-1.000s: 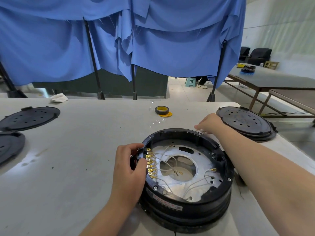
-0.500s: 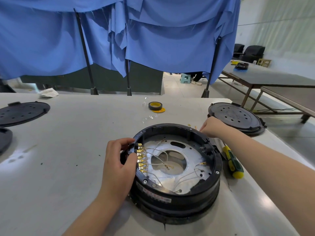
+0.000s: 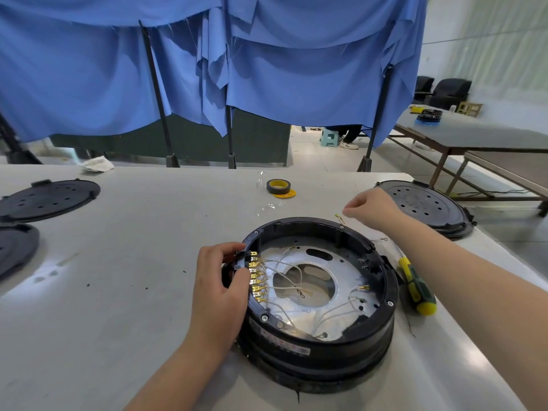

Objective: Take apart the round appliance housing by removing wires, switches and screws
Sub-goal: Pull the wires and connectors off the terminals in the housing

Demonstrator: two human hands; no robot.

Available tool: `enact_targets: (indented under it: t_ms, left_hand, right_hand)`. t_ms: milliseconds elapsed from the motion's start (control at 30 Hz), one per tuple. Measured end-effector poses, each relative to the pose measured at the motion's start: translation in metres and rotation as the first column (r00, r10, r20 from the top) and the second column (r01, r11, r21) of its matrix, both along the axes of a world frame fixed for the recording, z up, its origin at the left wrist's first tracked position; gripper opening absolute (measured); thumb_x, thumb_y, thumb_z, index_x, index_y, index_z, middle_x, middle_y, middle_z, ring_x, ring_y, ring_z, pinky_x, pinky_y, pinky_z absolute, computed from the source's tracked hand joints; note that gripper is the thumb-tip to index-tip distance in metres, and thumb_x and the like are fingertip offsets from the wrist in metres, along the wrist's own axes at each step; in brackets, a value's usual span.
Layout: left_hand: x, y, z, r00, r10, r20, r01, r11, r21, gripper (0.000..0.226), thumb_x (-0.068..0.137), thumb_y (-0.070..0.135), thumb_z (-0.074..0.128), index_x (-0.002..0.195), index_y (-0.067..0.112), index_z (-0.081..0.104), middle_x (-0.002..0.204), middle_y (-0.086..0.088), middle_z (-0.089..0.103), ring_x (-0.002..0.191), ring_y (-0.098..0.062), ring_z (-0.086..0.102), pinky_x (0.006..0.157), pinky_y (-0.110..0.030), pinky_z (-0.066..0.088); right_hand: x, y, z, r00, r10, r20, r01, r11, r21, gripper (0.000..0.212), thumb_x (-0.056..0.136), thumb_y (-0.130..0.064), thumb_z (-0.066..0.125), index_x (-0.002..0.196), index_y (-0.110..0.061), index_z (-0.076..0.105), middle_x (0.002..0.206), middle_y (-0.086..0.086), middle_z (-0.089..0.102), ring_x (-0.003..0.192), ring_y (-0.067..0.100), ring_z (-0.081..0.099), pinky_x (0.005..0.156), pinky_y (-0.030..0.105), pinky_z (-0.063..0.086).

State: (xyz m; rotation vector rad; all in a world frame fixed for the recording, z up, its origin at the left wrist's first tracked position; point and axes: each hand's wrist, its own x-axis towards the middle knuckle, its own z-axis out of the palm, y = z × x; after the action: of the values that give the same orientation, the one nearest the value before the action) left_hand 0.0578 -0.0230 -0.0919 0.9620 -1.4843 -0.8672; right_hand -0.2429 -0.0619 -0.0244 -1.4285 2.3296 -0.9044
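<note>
**Ann:** Gripping the left edge of the round housing [image 3: 318, 295], the left hand [image 3: 221, 287] has its fingers curled over the rim, right beside the row of brass terminals [image 3: 257, 277]. The housing sits near the front of the table [image 3: 133, 262], open side up.

**Bo:** And the right hand [image 3: 370, 210] hovers beyond the far rim, fingertips pinched together. A thin wire [image 3: 339, 219] with a small terminal shows just by those fingertips, but I cannot tell for sure whether they hold it.

**Ann:** Risk as I see it: tug a wire at an angle and the terminal could bend or the lead could snap off inside. If the left hand eases off, the whole housing could skid across that smooth top.

**Bo:** More loose white wires [image 3: 284, 280] cross the metal plate inside, so a pulled lead might snag on a neighbour.

**Ann:** Around it, a yellow-and-green screwdriver [image 3: 415, 287] lies just beside the housing on the right, under the right forearm, which an elbow could knock off the edge.

**Bo:** A tape roll [image 3: 278, 186] sits farther back, black round covers lie at the left [image 3: 49, 200] and right [image 3: 427, 207], and blue curtains [image 3: 296, 69] hang behind.
</note>
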Motion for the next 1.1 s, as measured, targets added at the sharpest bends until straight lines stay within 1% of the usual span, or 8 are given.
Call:
enact_targets:
  t_ms: [133, 200, 400, 467, 700, 767, 867, 1100]
  left_hand:
    - [0.001, 0.0, 0.001, 1.0, -0.005, -0.004, 0.005, 1.0, -0.003, 0.03, 0.073, 0.019, 0.05, 0.098, 0.035, 0.059, 0.102, 0.015, 0.055, 0.099, -0.002, 0.058, 0.083, -0.022, 0.046]
    - [0.001, 0.0, 0.001, 1.0, -0.005, 0.001, 0.005, 1.0, -0.011, 0.03, 0.073, 0.019, 0.05, 0.098, 0.033, 0.059, 0.103, 0.013, 0.055, 0.099, -0.002, 0.058, 0.083, -0.022, 0.046]
    - [0.0, 0.0, 0.003, 1.0, -0.013, 0.003, 0.013, 1.0, -0.014, 0.03, 0.072, 0.02, 0.05, 0.098, 0.033, 0.059, 0.103, 0.012, 0.054, 0.097, 0.003, 0.056, 0.076, -0.004, 0.041]
    - [0.0, 0.0, 0.003, 1.0, -0.015, -0.006, 0.015, 1.0, -0.013, 0.029, 0.072, 0.02, 0.051, 0.097, 0.034, 0.058, 0.103, 0.012, 0.055, 0.096, 0.004, 0.057, 0.076, -0.005, 0.042]
    - [-0.001, -0.002, 0.002, 1.0, -0.022, 0.011, 0.022, 0.997, -0.071, 0.029, 0.077, 0.01, 0.053, 0.098, 0.031, 0.059, 0.102, 0.009, 0.053, 0.096, 0.006, 0.055, 0.076, 0.0, 0.039]
    - [0.0, -0.002, 0.001, 1.0, -0.026, 0.018, 0.027, 0.997, -0.077, 0.031, 0.08, 0.005, 0.054, 0.099, 0.029, 0.059, 0.102, 0.009, 0.053, 0.097, 0.007, 0.055, 0.077, 0.001, 0.039]
    - [0.001, -0.003, 0.002, 0.999, -0.024, 0.027, 0.026, 0.996, -0.084, 0.029, 0.079, 0.008, 0.055, 0.103, 0.025, 0.059, 0.103, 0.007, 0.053, 0.098, 0.006, 0.054, 0.076, 0.0, 0.039]
    - [-0.001, -0.001, 0.005, 0.999, -0.019, 0.028, 0.021, 0.998, -0.06, 0.03, 0.074, 0.024, 0.051, 0.103, 0.023, 0.058, 0.103, 0.011, 0.051, 0.095, 0.009, 0.053, 0.075, 0.0, 0.039]
  right_hand:
    - [0.023, 0.012, 0.032, 0.994, 0.074, 0.081, -0.061, 0.986, -0.156, 0.009, 0.084, -0.015, 0.067, 0.079, -0.021, 0.07, 0.077, -0.008, 0.065, 0.075, 0.009, 0.059, 0.06, 0.019, 0.043]
    - [0.043, 0.019, 0.042, 0.985, 0.145, 0.09, -0.127, 0.976, -0.179, 0.008, 0.084, -0.015, 0.068, 0.081, -0.022, 0.071, 0.076, -0.01, 0.065, 0.074, 0.006, 0.059, 0.058, 0.017, 0.042]
    - [0.12, 0.043, 0.041, 0.879, 0.47, 0.079, -0.468, 0.883, -0.045, 0.002, 0.078, -0.027, 0.073, 0.079, -0.029, 0.074, 0.077, -0.016, 0.069, 0.074, -0.001, 0.062, 0.066, 0.014, 0.044]
    - [0.138, 0.048, 0.029, 0.84, 0.531, 0.115, -0.527, 0.847, -0.063, 0.004, 0.079, -0.027, 0.073, 0.083, -0.027, 0.075, 0.076, -0.015, 0.07, 0.073, -0.002, 0.063, 0.068, 0.015, 0.047]
    - [0.159, 0.055, 0.005, 0.822, 0.569, 0.015, -0.563, 0.816, -0.132, 0.014, 0.087, -0.017, 0.061, 0.092, -0.023, 0.072, 0.084, -0.013, 0.069, 0.08, 0.0, 0.064, 0.074, 0.015, 0.052]
    - [0.159, 0.056, 0.003, 0.816, 0.577, -0.002, -0.573, 0.81, -0.122, 0.013, 0.086, -0.016, 0.062, 0.092, -0.022, 0.072, 0.085, -0.009, 0.07, 0.08, 0.004, 0.065, 0.075, 0.019, 0.054]
    - [0.157, 0.057, 0.002, 0.812, 0.583, 0.007, -0.58, 0.809, -0.093, 0.008, 0.083, -0.021, 0.067, 0.089, -0.019, 0.073, 0.081, -0.007, 0.071, 0.077, 0.005, 0.066, 0.074, 0.022, 0.056]
    - [0.153, 0.056, 0.002, 0.796, 0.603, 0.053, -0.597, 0.796, -0.101, 0.006, 0.078, -0.026, 0.076, 0.083, -0.027, 0.076, 0.077, -0.011, 0.073, 0.074, -0.001, 0.066, 0.07, 0.014, 0.051]
